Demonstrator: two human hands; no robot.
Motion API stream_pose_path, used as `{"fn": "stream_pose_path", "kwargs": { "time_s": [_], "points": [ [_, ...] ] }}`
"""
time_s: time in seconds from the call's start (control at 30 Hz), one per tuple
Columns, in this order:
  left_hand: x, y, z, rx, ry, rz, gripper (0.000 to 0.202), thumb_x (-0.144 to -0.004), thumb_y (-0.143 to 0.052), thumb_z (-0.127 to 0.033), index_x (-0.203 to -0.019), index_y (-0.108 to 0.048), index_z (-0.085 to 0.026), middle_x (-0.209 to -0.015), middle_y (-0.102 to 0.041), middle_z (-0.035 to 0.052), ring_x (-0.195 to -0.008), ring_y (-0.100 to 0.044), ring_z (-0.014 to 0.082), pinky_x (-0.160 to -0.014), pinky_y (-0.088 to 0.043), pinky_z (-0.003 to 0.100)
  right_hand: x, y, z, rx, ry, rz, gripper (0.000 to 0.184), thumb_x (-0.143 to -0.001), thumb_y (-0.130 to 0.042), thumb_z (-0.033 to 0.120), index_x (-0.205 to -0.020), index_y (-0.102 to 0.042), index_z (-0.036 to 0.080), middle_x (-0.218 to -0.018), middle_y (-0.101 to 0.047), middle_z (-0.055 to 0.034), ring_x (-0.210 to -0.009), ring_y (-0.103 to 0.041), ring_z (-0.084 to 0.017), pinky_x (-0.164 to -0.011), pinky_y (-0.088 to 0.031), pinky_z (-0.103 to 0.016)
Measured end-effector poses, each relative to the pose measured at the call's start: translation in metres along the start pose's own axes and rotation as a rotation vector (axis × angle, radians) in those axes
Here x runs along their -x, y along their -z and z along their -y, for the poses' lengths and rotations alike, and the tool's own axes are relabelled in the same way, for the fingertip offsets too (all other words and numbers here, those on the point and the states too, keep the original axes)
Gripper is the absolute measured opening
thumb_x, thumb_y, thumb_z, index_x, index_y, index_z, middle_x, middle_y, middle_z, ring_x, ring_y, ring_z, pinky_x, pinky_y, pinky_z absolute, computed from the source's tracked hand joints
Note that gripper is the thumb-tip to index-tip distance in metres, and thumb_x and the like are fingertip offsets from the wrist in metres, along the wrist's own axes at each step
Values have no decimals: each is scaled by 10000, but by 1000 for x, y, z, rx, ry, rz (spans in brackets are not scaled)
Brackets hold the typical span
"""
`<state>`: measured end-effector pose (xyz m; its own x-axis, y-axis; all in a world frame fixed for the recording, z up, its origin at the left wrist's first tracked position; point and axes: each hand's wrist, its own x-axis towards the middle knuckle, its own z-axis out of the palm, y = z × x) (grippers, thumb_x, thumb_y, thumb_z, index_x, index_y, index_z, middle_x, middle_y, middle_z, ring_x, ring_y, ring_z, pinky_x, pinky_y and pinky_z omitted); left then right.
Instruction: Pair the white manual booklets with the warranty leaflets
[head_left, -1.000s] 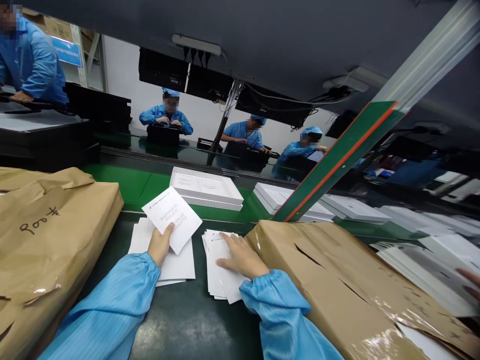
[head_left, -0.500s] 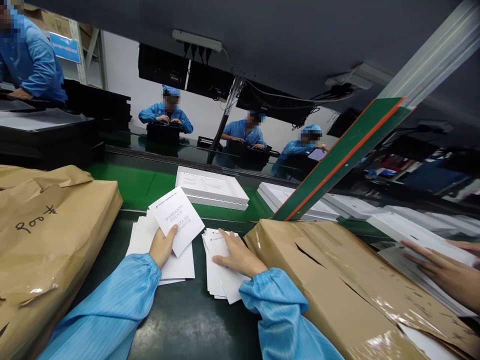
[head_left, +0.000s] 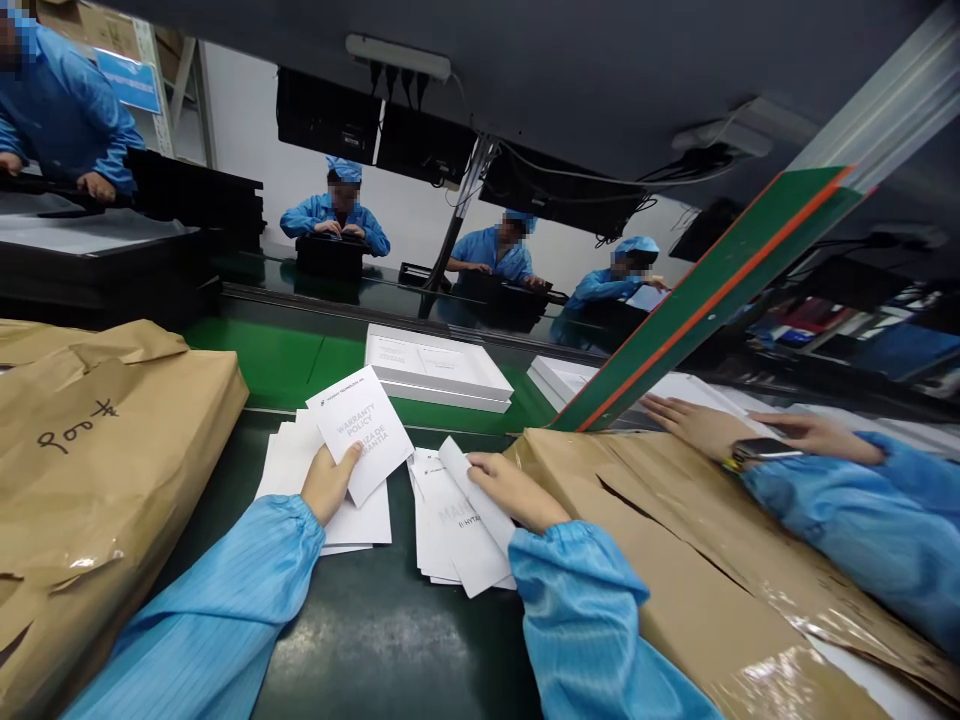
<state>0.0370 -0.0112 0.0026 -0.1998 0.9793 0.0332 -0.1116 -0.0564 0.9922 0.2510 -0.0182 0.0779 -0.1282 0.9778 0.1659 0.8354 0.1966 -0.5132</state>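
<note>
My left hand (head_left: 328, 484) pinches a white warranty policy booklet (head_left: 361, 432) between thumb and fingers, tilted above a loose stack of white booklets (head_left: 360, 522) on the dark bench. To its right, my right hand (head_left: 517, 492) grips the edge of a white manual (head_left: 480, 495), which is lifted and turned partly on its side. Beneath it lies a fanned pile of white manuals (head_left: 436, 535), with grey lettering partly showing. The fingers of my left hand behind the booklet are hidden.
Brown paper-wrapped packages stand at left (head_left: 112, 480) and right (head_left: 675, 540). White boxes (head_left: 442, 370) sit on the green conveyor (head_left: 262, 360) behind. A slanted green post (head_left: 705, 300) rises at right, near a co-worker's hands (head_left: 697, 430). Other people work across the line.
My right hand has closed on a manual from the right pile and raised its edge. My left hand keeps its booklet. The co-worker's hands at right have reached farther toward the boxes.
</note>
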Motion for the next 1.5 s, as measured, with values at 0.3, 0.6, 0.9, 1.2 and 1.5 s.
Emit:
{"fn": "stream_pose_path", "kwargs": {
  "time_s": [0.3,0.6,0.9,1.2,1.5],
  "points": [
    [23,-13,-21,45,-57,287,377,-669,-495,-326,-972,-525,-104,-1039,-548,92,-956,-495,205,-831,-383,314,25,-10,50,34,231,-436,286,-775,-280,220,-992,-461,176,-945,-550,-94,-877,-494,-219,-720,-394,-339],
    [24,-13,-26,92,-156,275,360,-678,-495,-314,-972,-523,-107,-1022,-559,92,-948,-497,214,-824,-384,333,28,-45,58,-105,430,-241,342,-751,-406,229,-1094,-412,237,-1177,-380,-58,-1083,-302,-214,-895,-266,-429],
    [7,0,-19,244,-17,255,442,-646,-538,-351,-1005,-477,-100,-1043,-536,123,-941,-489,238,-778,-398,345,-1,-52,16,-1085,-171,465,356,-686,-508,335,-998,-486,164,-969,-566,-90,-857,-528,-212,-697,-435,-373],
    [1,4,-6,249,117,450,542,-674,-472,-426,-1142,-361,-176,-1017,-550,107,-831,-545,216,-665,-433,319,-4,-62,13,-1179,-286,169,283,-667,-549,299,-938,-519,221,-910,-587,-21,-740,-545,-131,-548,-480,-229],
    [-2,11,-7,219,178,696,531,-687,-484,-382,-1146,-331,-162,-849,-603,124,-579,-599,189,-476,-452,276,-3,-66,13,-1125,-166,269,261,-711,-496,324,-929,-476,181,-748,-600,-33,-485,-536,-76,-352,-383,-146]
  ]
}}
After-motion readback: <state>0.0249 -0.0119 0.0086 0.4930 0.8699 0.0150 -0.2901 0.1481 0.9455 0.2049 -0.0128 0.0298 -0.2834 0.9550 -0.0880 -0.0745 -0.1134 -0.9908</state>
